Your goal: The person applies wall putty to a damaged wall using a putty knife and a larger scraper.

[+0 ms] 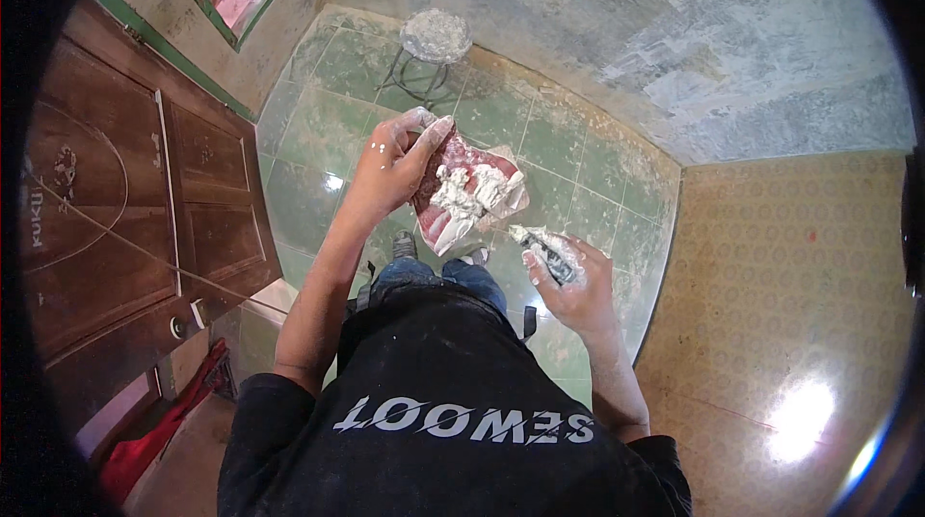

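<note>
My left hand [393, 165], flecked with white, grips the upper left edge of a dull red, flat sheet [427, 197]. Thick white paste [472, 191] lies in lumps across the middle of that sheet, and its edges look ragged and smeared. To the right and a little lower, my right hand [584, 288] is closed around a dark hand tool [553, 259] coated in the same paste. The tool's tip points up and left at the sheet, apart from it; fingers and paste hide its exact kind.
A round, white-spattered stool [436, 35] stands on the green tiled floor [332, 122] beyond my hands. Ahead rises a patchy grey wall [752, 45]. Brown panelled doors [116, 199] are on the left, with a red cloth [159, 440] below. A tan patterned surface [771, 276] lies right.
</note>
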{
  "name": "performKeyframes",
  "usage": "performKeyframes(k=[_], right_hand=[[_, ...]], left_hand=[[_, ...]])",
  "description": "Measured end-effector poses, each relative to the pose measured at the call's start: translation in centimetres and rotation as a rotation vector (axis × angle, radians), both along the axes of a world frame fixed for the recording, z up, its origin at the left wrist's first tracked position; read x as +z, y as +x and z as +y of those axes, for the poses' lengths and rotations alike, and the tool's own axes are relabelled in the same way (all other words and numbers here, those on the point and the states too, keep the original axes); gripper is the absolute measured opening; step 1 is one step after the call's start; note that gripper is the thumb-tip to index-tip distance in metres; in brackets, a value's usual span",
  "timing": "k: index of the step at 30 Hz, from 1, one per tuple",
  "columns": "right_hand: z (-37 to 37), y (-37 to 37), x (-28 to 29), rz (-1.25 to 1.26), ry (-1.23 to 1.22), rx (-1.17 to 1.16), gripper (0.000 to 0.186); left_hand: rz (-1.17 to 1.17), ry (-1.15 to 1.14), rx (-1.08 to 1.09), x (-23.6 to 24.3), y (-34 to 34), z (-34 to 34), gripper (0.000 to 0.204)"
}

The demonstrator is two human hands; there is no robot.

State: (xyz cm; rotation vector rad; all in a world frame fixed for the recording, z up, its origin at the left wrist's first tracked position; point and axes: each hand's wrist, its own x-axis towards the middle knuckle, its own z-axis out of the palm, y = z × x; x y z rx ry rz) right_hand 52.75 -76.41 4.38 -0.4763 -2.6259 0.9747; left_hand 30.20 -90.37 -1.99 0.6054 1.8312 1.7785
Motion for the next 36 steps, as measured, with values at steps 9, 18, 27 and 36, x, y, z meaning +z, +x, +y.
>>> performKeyframes(k=[9, 18, 27, 36], right_hand=[[2.4, -0.4, 0.5, 0.031, 0.05, 0.002, 0.025], [-0.5, 0.2, -1.4, 0.049, 0.094, 0.047, 0.023], [1.8, -0.2, -1.2, 0.029, -0.028, -0.053, 0.025], [-0.3, 0.3, -0.7, 0.059, 0.08, 0.09, 0.026]], left_hand=[[-0.01, 0.012, 0.004, 0.8, 0.2, -0.1, 0.024], [-0.01, 0.023, 0.03, 0.2, 0.4, 0.3, 0.023], [0.008, -0.039, 0.068, 0.6, 0.7, 0.4, 0.024], [-0.051, -0.04, 0.013, 0.8, 0.4, -0.2, 0.025]])
